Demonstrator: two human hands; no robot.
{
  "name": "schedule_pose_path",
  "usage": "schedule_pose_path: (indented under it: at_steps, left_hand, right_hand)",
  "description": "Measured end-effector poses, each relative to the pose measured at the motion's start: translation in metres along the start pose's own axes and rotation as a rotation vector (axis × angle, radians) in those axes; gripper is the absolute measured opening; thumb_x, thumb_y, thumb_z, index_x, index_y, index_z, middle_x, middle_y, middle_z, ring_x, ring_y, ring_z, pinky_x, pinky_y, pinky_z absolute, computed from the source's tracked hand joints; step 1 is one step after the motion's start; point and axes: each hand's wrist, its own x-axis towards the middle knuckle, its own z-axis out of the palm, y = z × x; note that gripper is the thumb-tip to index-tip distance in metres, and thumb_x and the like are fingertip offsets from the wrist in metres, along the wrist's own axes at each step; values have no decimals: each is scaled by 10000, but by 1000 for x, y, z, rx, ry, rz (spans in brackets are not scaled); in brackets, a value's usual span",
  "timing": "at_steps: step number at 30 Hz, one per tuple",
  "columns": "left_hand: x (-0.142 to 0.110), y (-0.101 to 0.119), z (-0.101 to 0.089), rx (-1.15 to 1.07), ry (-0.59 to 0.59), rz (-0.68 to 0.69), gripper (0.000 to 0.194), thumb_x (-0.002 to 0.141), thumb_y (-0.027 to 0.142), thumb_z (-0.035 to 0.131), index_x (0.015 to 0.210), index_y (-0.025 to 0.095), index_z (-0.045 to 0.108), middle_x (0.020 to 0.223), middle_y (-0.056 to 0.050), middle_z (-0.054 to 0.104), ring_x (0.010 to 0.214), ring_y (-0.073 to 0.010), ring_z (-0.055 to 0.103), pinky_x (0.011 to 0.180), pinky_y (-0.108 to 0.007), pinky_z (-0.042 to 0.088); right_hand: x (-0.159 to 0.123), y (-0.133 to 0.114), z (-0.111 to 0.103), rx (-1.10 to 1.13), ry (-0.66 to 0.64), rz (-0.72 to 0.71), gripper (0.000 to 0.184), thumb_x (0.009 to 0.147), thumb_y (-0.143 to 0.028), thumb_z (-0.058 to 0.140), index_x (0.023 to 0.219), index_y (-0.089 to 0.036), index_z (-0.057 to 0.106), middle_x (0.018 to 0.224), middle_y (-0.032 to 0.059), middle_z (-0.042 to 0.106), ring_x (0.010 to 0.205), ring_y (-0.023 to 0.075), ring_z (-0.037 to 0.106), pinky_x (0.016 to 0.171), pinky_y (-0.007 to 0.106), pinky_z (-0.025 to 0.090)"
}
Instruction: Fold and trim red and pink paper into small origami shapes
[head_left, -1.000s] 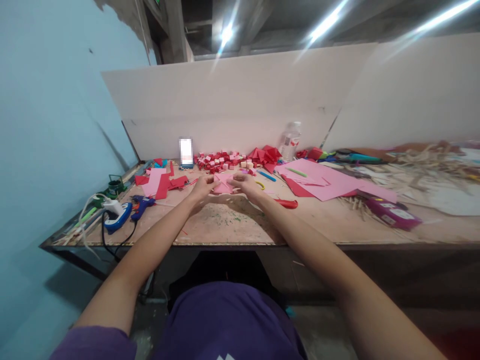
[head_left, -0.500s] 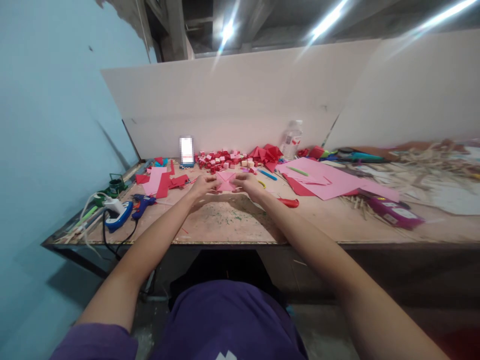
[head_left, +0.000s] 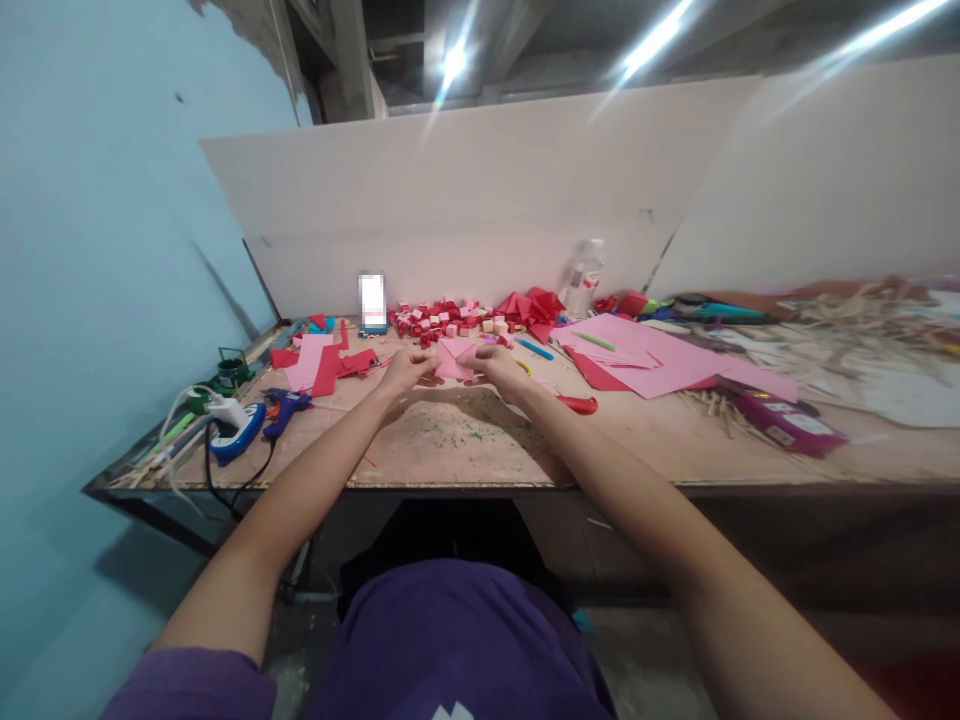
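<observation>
Between my two hands is a small pink sheet of folding paper (head_left: 454, 361) with crease lines crossing its face. My left hand (head_left: 409, 371) pinches its left edge, thumb and fingers closed on it. On the opposite edge, my right hand (head_left: 495, 368) grips the same paper with its fingertips. Just behind lies a heap of small red and pink folded paper cubes (head_left: 442, 320). To its right sit larger red folded paper pieces (head_left: 534, 308).
A phone (head_left: 373, 303) stands against the back panel. At left are red paper strips (head_left: 325, 372), a blue glue gun (head_left: 285, 410) and a power strip (head_left: 238, 436). Rightward lie pink sheets (head_left: 675, 365), a red-handled tool (head_left: 577, 404), a blue pen (head_left: 535, 349) and a bottle (head_left: 583, 282).
The pink paper has shifted and tilted slightly between my fingers. Both hands stay in nearly the same place.
</observation>
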Motion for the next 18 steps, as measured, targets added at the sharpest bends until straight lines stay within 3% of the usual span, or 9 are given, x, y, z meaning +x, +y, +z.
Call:
schedule_pose_path:
  at_steps: [7,12,18]
  left_hand:
    - [5,1,-4,23,46,39,430,703,502,881,692,130,666,597,-24,662,556,-167,691,616,-309,629]
    - [5,1,-3,42,32,48,433,751,542,835,780,129,708,684,-75,730,622,-180,719,652,-309,626]
    - [6,-2,-4,154,9,81,374,795,491,789,742,134,694,667,-81,721,590,-158,677,645,-307,590]
  right_hand:
    - [-5,-4,2,3,-49,20,310,679,-372,901,711,-152,685,735,61,705,620,153,670,574,257,597]
    - [-3,-4,2,27,23,3,359,699,-404,903,694,-167,632,703,43,665,611,153,691,579,246,593]
    - [2,-1,-3,8,60,-1,407,744,-518,852,715,-201,597,659,32,635,627,172,669,584,278,594]
